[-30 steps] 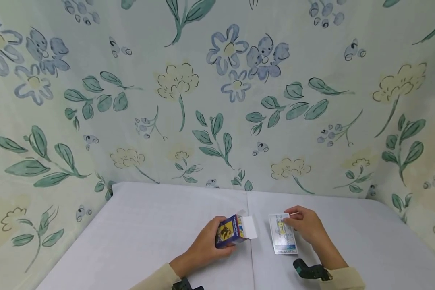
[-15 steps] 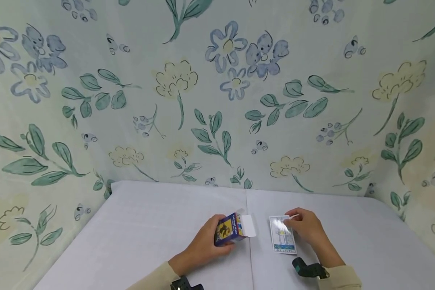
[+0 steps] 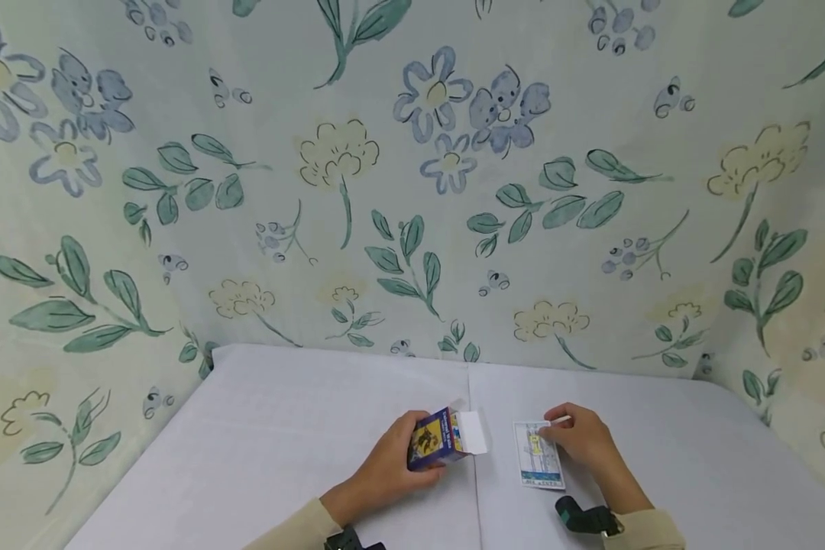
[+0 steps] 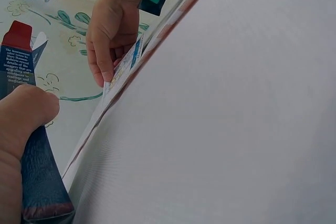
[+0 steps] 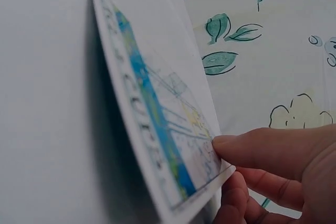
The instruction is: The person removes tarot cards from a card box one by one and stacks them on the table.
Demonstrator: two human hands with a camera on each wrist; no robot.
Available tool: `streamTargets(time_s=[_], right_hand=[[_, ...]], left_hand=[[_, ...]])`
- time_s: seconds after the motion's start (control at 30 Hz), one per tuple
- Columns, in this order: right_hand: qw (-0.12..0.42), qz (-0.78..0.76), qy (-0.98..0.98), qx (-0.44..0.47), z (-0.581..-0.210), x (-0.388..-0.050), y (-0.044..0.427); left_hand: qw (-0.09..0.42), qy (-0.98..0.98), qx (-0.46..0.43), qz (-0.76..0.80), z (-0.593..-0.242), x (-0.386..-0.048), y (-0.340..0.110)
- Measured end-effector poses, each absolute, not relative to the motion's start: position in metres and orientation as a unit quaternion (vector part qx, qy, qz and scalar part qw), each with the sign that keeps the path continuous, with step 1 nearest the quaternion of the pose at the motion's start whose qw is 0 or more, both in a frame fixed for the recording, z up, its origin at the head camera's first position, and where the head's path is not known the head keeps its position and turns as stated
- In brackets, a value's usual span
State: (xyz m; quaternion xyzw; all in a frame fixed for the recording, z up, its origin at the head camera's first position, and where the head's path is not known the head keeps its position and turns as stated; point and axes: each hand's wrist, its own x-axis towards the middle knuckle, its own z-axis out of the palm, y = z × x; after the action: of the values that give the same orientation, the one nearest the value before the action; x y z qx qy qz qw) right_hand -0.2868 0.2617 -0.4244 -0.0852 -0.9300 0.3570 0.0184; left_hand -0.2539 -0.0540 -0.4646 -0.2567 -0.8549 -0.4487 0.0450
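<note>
The left hand point(image 3: 389, 461) grips an open-flapped blue box point(image 3: 429, 443); the right hand point(image 3: 586, 443) pinches a card point(image 3: 539, 464) by its edge. Floral cloth point(image 3: 275, 214) rises behind the table point(image 3: 282, 443).

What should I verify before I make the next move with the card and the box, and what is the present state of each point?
1. Box secure in the left hand: ok, it is gripped around its sides.
2. White flap open: ok, it sticks out at the end towards the card.
3. Card secure in the right hand: ok, pinched at its edge.
4. Picture side up: ok, the drawing shows in the head view.
5. Only one card pinched: cannot tell, the edges are not clear enough.
6. More cards inside the box: cannot tell, its interior is not visible.
</note>
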Motion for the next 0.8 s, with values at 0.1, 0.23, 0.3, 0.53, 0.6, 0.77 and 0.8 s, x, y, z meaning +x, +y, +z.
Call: streamTargets(time_s=[0.1,0.23,0.3,0.53,0.6,0.77,0.8], right_hand=[[0.012,0.356,-0.93,-0.088,-0.4262,-0.2861,0.2618],[0.018,0.353,-0.931,-0.087,-0.4273,-0.2864,0.2605],[0.018,0.352,-0.932,-0.089,-0.4278,-0.2872,0.2599],[0.009,0.35,-0.932,-0.093,-0.429,-0.2866,0.2604],[0.012,0.35,-0.932,-0.091,-0.429,-0.2875,0.2606],[0.004,0.347,-0.933,-0.095,-0.4291,-0.2912,0.2616],[0.003,0.346,-0.934,-0.095,-0.4295,-0.2917,0.2619]], left_hand=[[0.043,-0.855,-0.259,-0.448,-0.4653,-0.2527,-0.0547],[0.045,-0.855,-0.257,-0.449,-0.4653,-0.2534,-0.0542],[0.046,-0.856,-0.255,-0.448,-0.465,-0.2539,-0.054],[0.044,-0.859,-0.254,-0.443,-0.4645,-0.2533,-0.0539],[0.048,-0.858,-0.255,-0.443,-0.4641,-0.2539,-0.0536],[0.044,-0.857,-0.253,-0.446,-0.4619,-0.2544,-0.0539],[0.042,-0.858,-0.252,-0.446,-0.4615,-0.2543,-0.0539]])
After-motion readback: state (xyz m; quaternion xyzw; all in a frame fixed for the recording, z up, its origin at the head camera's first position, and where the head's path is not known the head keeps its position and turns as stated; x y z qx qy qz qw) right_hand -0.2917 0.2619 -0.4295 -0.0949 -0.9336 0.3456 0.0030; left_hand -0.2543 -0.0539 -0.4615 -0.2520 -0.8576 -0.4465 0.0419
